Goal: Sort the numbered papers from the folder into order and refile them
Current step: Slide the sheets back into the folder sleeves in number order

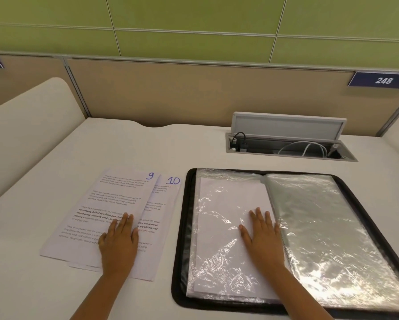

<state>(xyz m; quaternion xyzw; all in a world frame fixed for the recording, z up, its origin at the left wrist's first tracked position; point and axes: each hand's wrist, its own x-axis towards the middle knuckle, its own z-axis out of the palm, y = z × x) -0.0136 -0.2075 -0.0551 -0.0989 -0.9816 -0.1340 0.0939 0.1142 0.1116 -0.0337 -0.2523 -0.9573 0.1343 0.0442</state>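
Observation:
A black zip folder lies open on the right of the desk, showing clear plastic sleeves. The left sleeve holds white paper seen from its blank side; the right sleeve shows only crinkled plastic. My right hand rests flat on the left sleeve, fingers straight. Left of the folder lies a loose stack of printed papers. The top sheet is numbered 9, and the sheet under it, numbered 10, sticks out to the right. My left hand presses flat on the stack.
An open cable hatch with its lid up and white and black cables inside sits in the desk behind the folder. A beige partition with a plate marked 248 closes the back. A cream side divider stands at the left.

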